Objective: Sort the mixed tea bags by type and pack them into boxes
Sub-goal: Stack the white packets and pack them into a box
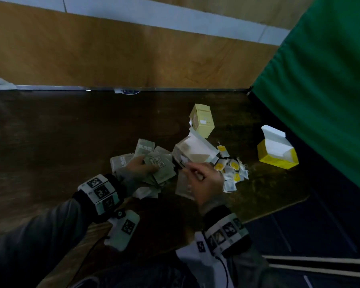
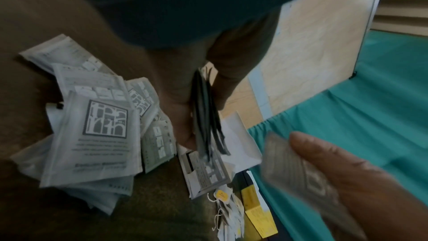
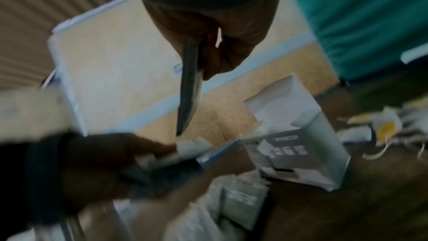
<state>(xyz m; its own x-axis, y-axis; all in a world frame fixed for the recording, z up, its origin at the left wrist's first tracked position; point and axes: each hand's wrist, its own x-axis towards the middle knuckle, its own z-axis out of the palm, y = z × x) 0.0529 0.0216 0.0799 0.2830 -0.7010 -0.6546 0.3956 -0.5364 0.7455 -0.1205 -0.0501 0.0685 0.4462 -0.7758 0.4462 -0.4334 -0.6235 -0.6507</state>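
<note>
On the dark table my left hand (image 1: 140,165) grips a stack of grey printed sachets (image 1: 160,164), seen edge-on in the left wrist view as the stack (image 2: 206,116). Just to its right, my right hand (image 1: 196,173) pinches a single grey sachet (image 1: 183,187), which hangs edge-on in the right wrist view as the sachet (image 3: 188,87). More grey sachets (image 2: 92,131) lie loose under and left of the left hand. An open white-and-grey box (image 1: 192,150) stands right behind both hands. A heap of yellow-tagged tea bags (image 1: 232,169) lies right of the right hand.
A closed pale yellow box (image 1: 203,119) stands behind the white box. An open yellow box (image 1: 276,151) sits at the table's right end beside a green cloth (image 1: 320,100). A wooden wall panel (image 1: 112,55) backs the table. The table edge (image 1: 279,208) runs near my right wrist.
</note>
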